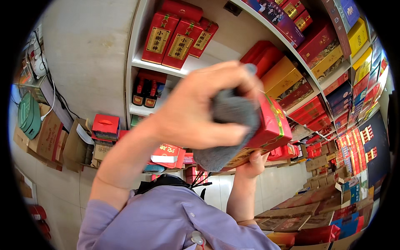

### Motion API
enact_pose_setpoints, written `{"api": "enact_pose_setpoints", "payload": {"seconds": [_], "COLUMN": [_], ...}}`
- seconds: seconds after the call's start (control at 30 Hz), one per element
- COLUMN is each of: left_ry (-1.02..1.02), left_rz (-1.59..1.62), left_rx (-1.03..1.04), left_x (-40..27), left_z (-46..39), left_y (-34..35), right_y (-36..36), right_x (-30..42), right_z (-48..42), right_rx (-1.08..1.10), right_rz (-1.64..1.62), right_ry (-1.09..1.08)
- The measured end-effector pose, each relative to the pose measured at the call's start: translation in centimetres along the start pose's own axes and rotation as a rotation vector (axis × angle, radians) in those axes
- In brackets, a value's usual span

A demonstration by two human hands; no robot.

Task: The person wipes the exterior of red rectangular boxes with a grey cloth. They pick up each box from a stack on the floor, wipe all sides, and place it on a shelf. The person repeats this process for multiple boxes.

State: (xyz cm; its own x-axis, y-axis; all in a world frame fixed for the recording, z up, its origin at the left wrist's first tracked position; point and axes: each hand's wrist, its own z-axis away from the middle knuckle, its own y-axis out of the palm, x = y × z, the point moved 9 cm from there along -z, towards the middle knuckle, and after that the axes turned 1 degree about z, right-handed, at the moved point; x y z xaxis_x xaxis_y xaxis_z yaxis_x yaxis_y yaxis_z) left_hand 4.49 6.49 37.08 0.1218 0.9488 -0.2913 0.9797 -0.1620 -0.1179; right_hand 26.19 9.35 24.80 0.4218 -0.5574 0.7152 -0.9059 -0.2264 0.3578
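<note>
My left hand [200, 109], blurred, is closed on a grey cloth [215, 157] that lies against a red box [275, 131]. The box is tilted, with a green and yellow ribbon pattern on its end and a gold label along one side. From below, my right hand [254, 165] grips the box, its thumb on the lower side and its other fingers mostly hidden. Ahead, upright red boxes with gold labels [179, 43] stand on a white shelf [184, 70]. Two dark bottles with red caps [145, 95] are on the shelf below.
Shelves with gift boxes [284, 78] curve away to the right. Cardboard cartons [290, 212] stand on the floor at lower right. At left are an open carton [73, 147], a red box with a handle [105, 125], a green appliance [28, 115] and hanging cables [50, 78].
</note>
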Motion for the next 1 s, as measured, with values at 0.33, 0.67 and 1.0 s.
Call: {"api": "enact_pose_setpoints", "payload": {"seconds": [0.33,0.67,1.0], "left_ry": [-0.169,-0.351,-0.609], "left_rz": [0.018,0.114,0.36], "left_rx": [-0.032,-0.027,-0.113], "left_x": [2.8,5.9,9.4], "left_z": [0.1,2.1,5.7], "left_y": [5.0,9.0,13.4], "right_y": [0.4,-1.1,-4.4], "right_x": [-0.2,1.1,2.4], "right_z": [0.7,-1.6,-2.6], "right_rx": [0.048,-0.023,0.038], "right_rz": [0.1,-0.008,0.084], "right_ry": [-0.011,-0.01,0.021]}}
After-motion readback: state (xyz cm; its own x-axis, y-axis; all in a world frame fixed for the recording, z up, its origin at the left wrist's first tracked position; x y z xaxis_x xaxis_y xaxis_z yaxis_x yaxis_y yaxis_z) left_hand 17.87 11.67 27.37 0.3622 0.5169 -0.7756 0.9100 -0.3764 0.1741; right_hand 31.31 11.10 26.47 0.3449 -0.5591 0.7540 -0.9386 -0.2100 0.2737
